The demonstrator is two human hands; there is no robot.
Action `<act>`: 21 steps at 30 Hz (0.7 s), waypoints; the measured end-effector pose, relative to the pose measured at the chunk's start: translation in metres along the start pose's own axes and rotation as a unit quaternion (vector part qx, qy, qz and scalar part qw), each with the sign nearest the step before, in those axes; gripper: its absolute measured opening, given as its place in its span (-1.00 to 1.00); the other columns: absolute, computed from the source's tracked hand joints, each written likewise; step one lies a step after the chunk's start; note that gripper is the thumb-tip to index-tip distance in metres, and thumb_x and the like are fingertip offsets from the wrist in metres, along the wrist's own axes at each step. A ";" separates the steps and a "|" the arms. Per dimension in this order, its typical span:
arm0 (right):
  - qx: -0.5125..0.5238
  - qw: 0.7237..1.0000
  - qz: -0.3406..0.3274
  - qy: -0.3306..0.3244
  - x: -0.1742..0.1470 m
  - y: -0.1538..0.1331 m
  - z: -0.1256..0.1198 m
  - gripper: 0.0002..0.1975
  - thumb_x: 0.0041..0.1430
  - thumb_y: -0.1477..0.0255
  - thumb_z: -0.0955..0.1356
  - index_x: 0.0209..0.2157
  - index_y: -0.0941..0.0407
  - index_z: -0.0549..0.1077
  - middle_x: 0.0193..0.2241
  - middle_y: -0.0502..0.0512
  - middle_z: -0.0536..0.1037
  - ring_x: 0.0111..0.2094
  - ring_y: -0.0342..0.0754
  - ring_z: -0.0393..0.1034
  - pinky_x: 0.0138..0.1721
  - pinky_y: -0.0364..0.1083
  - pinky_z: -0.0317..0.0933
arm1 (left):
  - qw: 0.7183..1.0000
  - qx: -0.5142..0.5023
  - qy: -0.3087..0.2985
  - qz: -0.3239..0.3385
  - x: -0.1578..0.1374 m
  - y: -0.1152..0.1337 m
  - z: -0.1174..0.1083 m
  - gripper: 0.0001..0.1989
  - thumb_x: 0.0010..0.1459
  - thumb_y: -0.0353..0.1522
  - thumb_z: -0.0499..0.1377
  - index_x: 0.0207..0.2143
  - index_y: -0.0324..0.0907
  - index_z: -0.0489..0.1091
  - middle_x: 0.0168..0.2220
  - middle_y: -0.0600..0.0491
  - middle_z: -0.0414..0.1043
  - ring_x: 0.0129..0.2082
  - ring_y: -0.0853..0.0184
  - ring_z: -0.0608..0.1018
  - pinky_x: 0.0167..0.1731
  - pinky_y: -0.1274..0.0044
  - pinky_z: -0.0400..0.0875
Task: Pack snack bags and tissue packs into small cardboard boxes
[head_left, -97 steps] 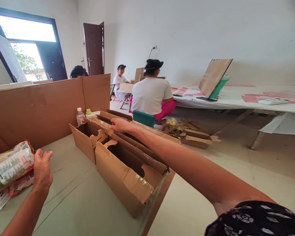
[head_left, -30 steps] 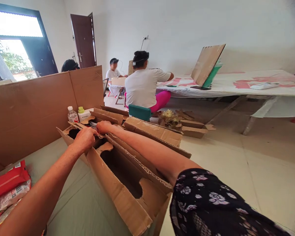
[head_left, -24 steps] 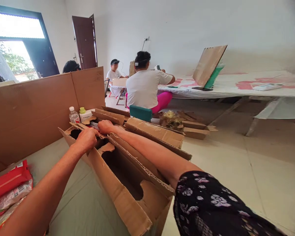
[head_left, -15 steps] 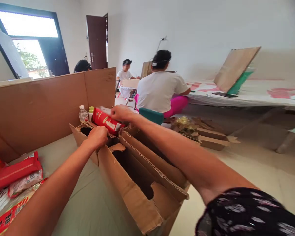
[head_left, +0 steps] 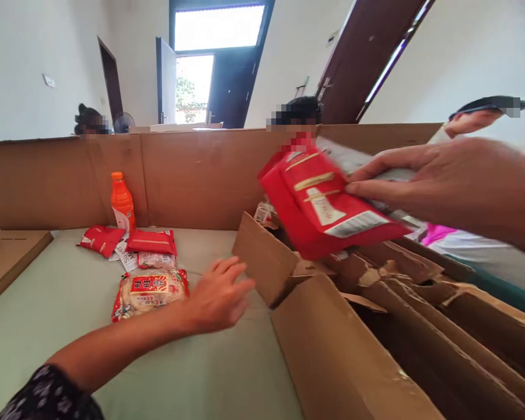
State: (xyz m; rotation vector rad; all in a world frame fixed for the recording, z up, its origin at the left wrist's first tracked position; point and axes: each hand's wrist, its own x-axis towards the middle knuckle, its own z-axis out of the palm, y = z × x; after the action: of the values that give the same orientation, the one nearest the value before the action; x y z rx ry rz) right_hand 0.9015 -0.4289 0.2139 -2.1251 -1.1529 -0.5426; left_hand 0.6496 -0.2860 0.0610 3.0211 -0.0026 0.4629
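Observation:
My right hand (head_left: 446,186) pinches a red snack packet (head_left: 297,204) by its side, above the brown cardboard boxes (head_left: 332,338). Something pale and silvery, blurred, shows behind the packet near my fingers; I cannot tell whether it is a separate thing. My left hand (head_left: 221,291) is over the table, left of the boxes, empty with its fingers loosely apart and slightly smeared by motion. Close by on its left lies a clear, red-edged bag of round crackers (head_left: 151,291). Beyond that are two red packets (head_left: 151,241) and a white packet (head_left: 129,254).
An orange bottle (head_left: 123,204) stands against the tall cardboard panel (head_left: 201,175) at the back. A clear bottle (head_left: 265,211) is partly hidden behind the boxes. A flat carton (head_left: 13,251) lies at the left edge. Other people sit beyond the panel.
My right hand has lifted the red packet up from the boxes. My left hand has left the box edge and moved over the table. The view has turned left.

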 end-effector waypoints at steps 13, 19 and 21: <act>-0.095 0.877 -0.372 -0.288 -0.027 -0.270 0.193 -0.78 0.23 0.55 0.30 -0.25 0.12 0.61 -0.15 0.19 0.65 -0.16 0.03 0.50 -0.16 -0.05 0.10 | 0.978 0.076 0.000 -0.195 -0.205 -0.096 0.058 -0.46 0.18 -0.55 0.11 0.15 0.04 0.44 0.31 -0.13 0.32 0.33 -0.01 0.33 0.30 -0.06 0.12; -0.050 0.841 -0.444 -0.304 -0.055 -0.268 0.186 -0.81 0.34 0.45 0.30 -0.13 0.13 0.55 -0.07 0.23 0.61 -0.16 0.03 0.48 -0.10 -0.01 0.05 | 0.975 0.071 0.032 -0.206 -0.221 -0.100 0.058 -0.30 0.07 -0.59 0.14 0.25 0.08 0.36 0.38 -0.11 0.20 0.37 0.03 0.26 0.32 0.04 0.15; -0.030 0.847 -0.422 -0.322 -0.068 -0.244 0.166 -0.81 0.36 0.45 0.28 -0.24 0.12 0.55 -0.23 0.17 0.64 -0.25 0.00 0.48 -0.12 -0.02 0.07 | 0.970 0.074 0.048 -0.226 -0.227 -0.100 0.055 -0.29 0.12 -0.58 0.12 0.29 0.09 0.29 0.39 -0.13 0.16 0.41 -0.02 0.18 0.33 -0.03 0.07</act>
State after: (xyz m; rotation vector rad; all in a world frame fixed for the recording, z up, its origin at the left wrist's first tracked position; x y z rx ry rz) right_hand 0.6670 -0.2527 0.1393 -1.7879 -2.5208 -0.2003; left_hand 0.4505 -0.1939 -0.0677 2.9922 0.7406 0.5800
